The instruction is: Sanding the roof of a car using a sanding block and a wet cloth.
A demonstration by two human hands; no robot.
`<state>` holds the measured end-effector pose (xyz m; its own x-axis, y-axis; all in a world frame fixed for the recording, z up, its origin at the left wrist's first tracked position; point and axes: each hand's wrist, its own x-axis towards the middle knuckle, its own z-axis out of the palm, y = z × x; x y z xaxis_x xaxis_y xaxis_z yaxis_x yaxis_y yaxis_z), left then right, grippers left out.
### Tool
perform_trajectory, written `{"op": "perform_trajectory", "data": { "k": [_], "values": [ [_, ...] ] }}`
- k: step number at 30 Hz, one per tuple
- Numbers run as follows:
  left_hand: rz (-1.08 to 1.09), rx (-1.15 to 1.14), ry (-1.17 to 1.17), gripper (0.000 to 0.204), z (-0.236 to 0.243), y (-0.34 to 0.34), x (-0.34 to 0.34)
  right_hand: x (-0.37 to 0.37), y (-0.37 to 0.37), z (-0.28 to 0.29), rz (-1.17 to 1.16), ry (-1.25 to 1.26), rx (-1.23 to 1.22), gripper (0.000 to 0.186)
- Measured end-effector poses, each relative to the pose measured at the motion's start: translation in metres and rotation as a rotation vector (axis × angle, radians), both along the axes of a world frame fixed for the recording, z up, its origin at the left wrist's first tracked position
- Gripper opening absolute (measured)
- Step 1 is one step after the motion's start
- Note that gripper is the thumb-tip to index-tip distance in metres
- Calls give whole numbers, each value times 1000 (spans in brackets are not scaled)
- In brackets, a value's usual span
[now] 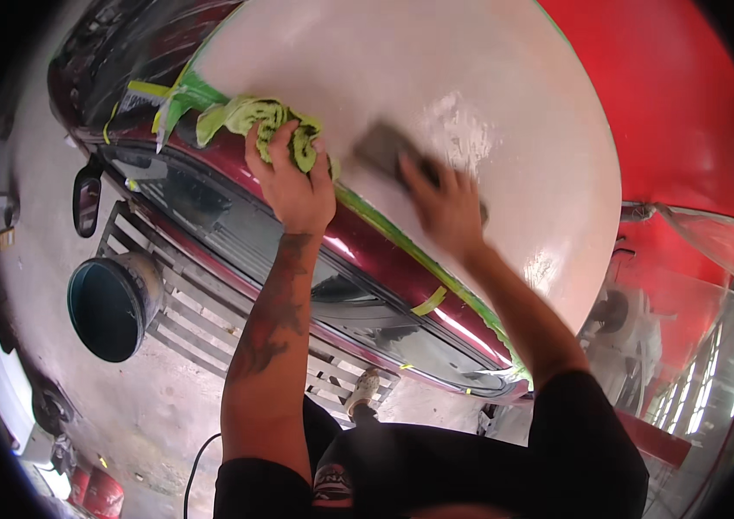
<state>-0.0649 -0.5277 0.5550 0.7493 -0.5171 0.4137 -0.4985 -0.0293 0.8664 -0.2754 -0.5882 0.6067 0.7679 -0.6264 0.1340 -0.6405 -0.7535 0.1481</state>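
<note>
My left hand [293, 186] grips a bunched lime-green cloth [259, 117] at the edge of a car's pale, matte roof panel [479, 52], its fingers closed on it. To its right, my right hand [445, 199] is closed on a dark, flat block [375, 151] against the pale surface, blurred by motion. Shiny wet patches show on the panel. Green masking tape [393, 233] runs along its lower edge, above dark red bodywork [367, 225] and side windows, with yellow tape tabs [427, 300] stuck across it.
A wooden slatted platform [185, 320] with a dark bucket [107, 307] on it stands beside the car, below the side mirror [87, 195]. A bright red surface [661, 86] and clear plastic sheeting [713, 251] are at right. My shod foot [362, 394] shows below.
</note>
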Motion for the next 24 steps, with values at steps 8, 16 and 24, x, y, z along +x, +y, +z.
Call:
{"op": "perform_trajectory", "data": {
  "k": [8,16,24],
  "values": [
    [-45,-36,-17,40,10,-16,-10,30,-140,36,-122,-149,2,52],
    [-80,182,-147,45,8,-4,1,-40,-19,11,-126,-136,198,61],
    [-113,304,-215,49,19,-10,-9,-58,-123,22,-128,-68,138,66]
  ]
}}
